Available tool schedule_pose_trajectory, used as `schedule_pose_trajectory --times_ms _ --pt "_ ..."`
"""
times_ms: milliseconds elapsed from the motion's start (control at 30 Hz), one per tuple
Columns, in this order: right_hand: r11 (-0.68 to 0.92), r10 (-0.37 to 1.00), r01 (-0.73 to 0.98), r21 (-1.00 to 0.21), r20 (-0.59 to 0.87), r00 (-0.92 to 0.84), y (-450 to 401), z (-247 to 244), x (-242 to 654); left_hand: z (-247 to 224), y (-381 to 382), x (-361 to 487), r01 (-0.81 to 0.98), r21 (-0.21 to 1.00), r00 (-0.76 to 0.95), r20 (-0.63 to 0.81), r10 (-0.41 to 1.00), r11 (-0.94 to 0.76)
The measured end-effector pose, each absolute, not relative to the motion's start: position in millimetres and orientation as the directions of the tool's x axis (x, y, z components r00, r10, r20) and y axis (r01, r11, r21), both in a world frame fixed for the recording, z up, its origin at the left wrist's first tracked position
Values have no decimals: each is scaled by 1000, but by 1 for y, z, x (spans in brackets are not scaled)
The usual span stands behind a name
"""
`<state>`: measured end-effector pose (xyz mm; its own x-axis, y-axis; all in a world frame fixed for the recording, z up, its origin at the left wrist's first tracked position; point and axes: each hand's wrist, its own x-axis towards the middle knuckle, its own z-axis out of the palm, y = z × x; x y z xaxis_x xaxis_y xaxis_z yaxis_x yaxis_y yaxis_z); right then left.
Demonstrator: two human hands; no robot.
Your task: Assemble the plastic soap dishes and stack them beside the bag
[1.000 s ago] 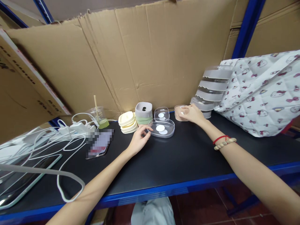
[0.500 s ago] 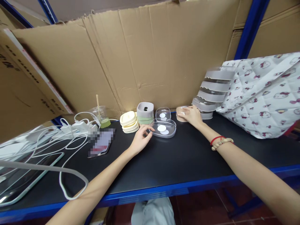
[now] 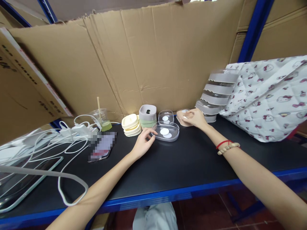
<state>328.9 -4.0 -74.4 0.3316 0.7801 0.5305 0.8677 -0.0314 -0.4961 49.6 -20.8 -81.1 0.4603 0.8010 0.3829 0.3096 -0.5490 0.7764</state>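
My left hand [image 3: 143, 143] rests on the black tabletop, its thumb and fingers apart. Its fingertips reach the left rim of a clear shallow oval plastic dish [image 3: 173, 135] that has round white spots in it. Behind that dish stands a smaller clear piece [image 3: 169, 114], also with a white spot. Farther right, my right hand [image 3: 195, 118] has its fingers closed on a beige plastic lid [image 3: 180, 115]. The hand covers much of this lid. Just behind the right hand is a leaning stack of grey lids with clear tops [image 3: 213, 99].
Cream lids [image 3: 130, 123] are piled beside a grey-and-green stack [image 3: 148, 116]. On the left lie a phone [image 3: 103, 147], white cables [image 3: 72, 140], a tablet [image 3: 31, 185] and a cup with a stick [image 3: 103, 119]. A patterned quilted bag [image 3: 266, 102] stands right; cardboard [image 3: 168, 57] lines the back.
My right hand has shifted slightly left, and the beige lid has moved left with it and turned. The left hand keeps its place by the clear dish.
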Motion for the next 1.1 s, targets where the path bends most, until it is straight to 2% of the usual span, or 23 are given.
schedule_pose_trajectory --times_ms 300,500,733,967,1100 --pt "-66 703 844 -533 575 418 -10 -68 325 -79 -22 50 306 787 452 375 809 -536" --pt "-174 733 813 -556 478 483 -13 -65 323 -78 -23 50 305 796 450 364 816 -523" --pt "-93 749 839 -537 518 414 -12 -74 326 -79 -23 50 301 796 460 362 811 -526" --pt "-12 839 892 -453 481 256 -11 -75 327 -79 -23 51 313 790 456 361 813 -527" --pt "-20 849 897 -442 467 249 -10 -76 328 -79 -22 51 309 791 458 363 812 -528"
